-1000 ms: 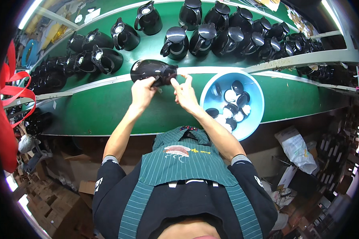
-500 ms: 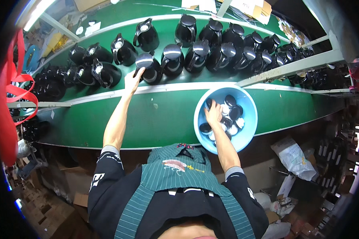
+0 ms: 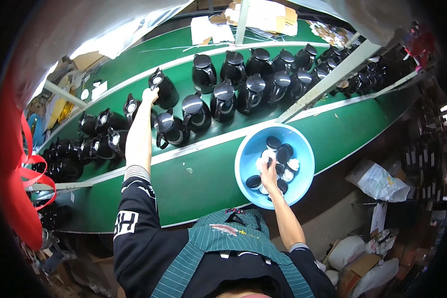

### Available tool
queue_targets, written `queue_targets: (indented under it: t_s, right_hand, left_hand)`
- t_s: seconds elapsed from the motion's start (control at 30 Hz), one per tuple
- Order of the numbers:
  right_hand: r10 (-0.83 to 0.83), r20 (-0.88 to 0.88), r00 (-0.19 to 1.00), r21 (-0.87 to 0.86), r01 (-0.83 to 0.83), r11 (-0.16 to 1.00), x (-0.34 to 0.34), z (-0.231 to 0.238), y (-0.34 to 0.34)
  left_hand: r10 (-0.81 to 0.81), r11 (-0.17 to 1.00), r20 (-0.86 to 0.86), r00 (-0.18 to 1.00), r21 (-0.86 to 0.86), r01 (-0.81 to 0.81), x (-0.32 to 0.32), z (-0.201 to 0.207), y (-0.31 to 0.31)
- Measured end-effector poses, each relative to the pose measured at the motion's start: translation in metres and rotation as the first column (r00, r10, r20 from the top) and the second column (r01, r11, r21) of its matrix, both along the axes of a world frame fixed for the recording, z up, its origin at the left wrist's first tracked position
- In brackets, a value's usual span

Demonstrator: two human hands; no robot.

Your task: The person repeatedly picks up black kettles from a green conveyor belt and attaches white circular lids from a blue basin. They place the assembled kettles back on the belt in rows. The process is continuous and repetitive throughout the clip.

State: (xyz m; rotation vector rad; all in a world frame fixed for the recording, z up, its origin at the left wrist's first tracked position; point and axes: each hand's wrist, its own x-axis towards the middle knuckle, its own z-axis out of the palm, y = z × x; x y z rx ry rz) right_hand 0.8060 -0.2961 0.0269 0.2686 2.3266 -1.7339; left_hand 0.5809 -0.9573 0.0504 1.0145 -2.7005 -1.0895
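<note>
Reaching far over the counter, my left hand (image 3: 150,95) is closed on the handle of a black jug (image 3: 166,92) whose top is uncovered, with a pale opening showing. Nearer me stands a lidded black jug (image 3: 171,130), its cap round and dark. My right hand (image 3: 269,178) is down inside a light blue basin (image 3: 304,144), its fingers bent around a lid (image 3: 268,155) with a white underside; the fingertips are partly hidden. Loose black lids (image 3: 284,154) with white undersides lie around it in the basin.
Lidded black jugs (image 3: 253,92) stand in rows toward the right; uncovered ones (image 3: 104,144) stand at the left. A pale metal post (image 3: 328,79) slants across the green counter (image 3: 203,174). Red ribbon (image 3: 30,149) hangs at far left. A white bag (image 3: 377,180) lies low at right.
My left hand has left the lidded jug in the front row and gone farther out to an uncovered jug's handle. My right hand has shifted among the lids. The view has turned.
</note>
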Motion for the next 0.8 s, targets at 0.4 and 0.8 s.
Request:
queue_targets:
  t_s: [0.4, 0.8]
  right_hand:
    - [0.184, -0.248, 0.951, -0.547, -0.294, 0.784, -0.023, 0.164, -0.047]
    - [0.674, -0.655, 0.343, 0.576, -0.351, 0.738, -0.004, 0.228, -0.102]
  left_hand:
    - [-0.621, 0.781, -0.564, 0.545, -0.5, 0.373, 0.156, 0.216, 0.24]
    - [-0.778, 0.563, -0.066, 0.624, -0.513, 0.648, 0.295, 0.223, 0.332]
